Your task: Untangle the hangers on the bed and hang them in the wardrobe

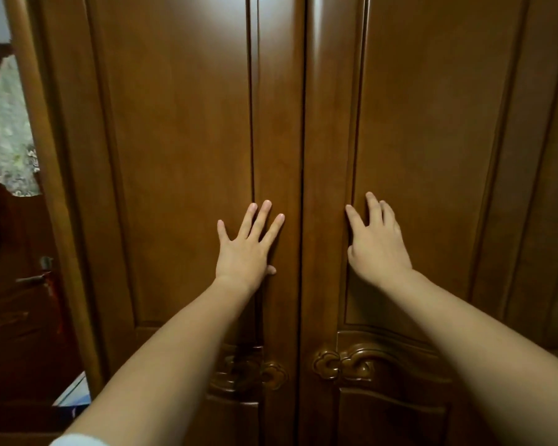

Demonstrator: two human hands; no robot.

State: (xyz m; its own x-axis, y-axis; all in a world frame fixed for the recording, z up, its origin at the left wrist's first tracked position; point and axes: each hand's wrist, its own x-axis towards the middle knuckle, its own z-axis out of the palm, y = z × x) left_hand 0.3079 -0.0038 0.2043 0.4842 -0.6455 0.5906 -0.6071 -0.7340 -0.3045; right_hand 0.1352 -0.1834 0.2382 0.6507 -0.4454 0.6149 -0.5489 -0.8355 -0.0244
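While both arms reach forward, the left hand (pixel 244 252) and right hand (pixel 379 249) press the wardrobe (pixel 181 123) doors — fingers spread.

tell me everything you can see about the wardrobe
The wardrobe fills the view: glossy brown wood, two tall panelled doors shut, meeting at a dark centre seam. Carved scroll ornaments sit low on each door beside the seam. Light glares near the top. The left hand lies flat with spread fingers on the left door; the right hand rests on the right door, fingertips at the panel's groove.
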